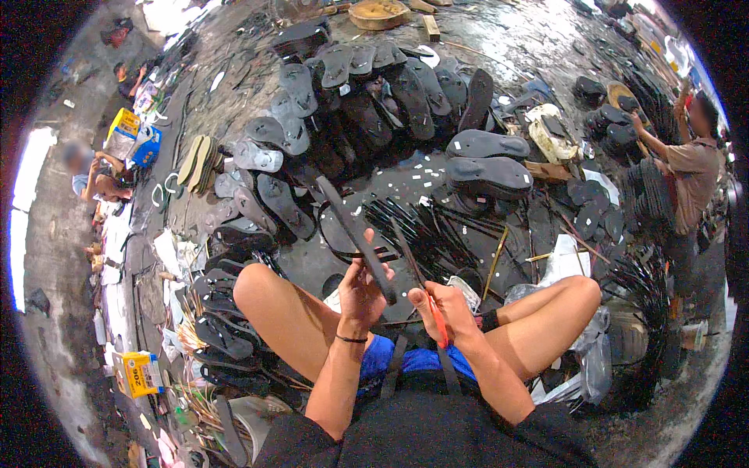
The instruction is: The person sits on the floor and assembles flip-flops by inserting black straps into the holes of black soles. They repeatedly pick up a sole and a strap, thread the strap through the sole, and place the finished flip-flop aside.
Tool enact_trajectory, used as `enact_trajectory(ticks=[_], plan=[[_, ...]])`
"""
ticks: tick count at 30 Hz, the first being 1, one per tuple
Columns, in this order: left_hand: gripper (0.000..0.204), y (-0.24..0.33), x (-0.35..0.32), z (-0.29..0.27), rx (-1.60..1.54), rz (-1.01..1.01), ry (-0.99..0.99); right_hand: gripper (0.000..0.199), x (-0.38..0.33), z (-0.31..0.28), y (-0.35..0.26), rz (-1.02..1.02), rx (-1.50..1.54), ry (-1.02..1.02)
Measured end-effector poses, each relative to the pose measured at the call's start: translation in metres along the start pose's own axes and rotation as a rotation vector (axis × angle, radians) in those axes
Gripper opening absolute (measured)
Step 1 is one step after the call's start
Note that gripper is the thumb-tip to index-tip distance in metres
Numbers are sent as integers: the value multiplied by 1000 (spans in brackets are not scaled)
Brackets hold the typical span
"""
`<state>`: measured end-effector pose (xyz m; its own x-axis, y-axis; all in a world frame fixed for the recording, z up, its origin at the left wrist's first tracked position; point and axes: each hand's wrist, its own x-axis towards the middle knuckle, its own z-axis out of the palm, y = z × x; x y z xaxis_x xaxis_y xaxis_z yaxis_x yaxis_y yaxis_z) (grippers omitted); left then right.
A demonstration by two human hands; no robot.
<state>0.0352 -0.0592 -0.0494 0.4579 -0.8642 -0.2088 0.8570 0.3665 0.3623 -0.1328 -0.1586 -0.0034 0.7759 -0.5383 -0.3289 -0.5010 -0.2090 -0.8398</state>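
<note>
Head view showed the left hand (pixel 360 290) closed around a black sandal sole (pixel 355 234), held up over the knees. The right hand (pixel 446 310) gripped a red-handled tool (pixel 438 321) just beside it. A steady sole and short, controlled strokes seemed wise.

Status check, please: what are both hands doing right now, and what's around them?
Left hand shut on flat black rubber sandal sole, held edge-up. Right hand shut on thin red-handled tool. Black sandal straps and stacked dark soles crowd the floor ahead.

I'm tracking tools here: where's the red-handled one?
In the head view, the red-handled tool is in the right hand, low centre, beside the left hand gripping a dark sandal sole.
</note>
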Motion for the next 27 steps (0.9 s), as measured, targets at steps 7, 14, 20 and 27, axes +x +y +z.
enact_trajectory(ticks=[7,14,20,27], plan=[[65,1,-6,6,-21,-52,15,78,-3,13,-1,1,-28,-52],[64,-8,-9,8,53,-108,140,66,1,23,1,-30,-59,15],[53,-11,-2,4,10,4,62,42,3,30,20,-42,97,135],[25,-19,5,-7,654,344,382,53,44,-86,133,325,-783,113]])
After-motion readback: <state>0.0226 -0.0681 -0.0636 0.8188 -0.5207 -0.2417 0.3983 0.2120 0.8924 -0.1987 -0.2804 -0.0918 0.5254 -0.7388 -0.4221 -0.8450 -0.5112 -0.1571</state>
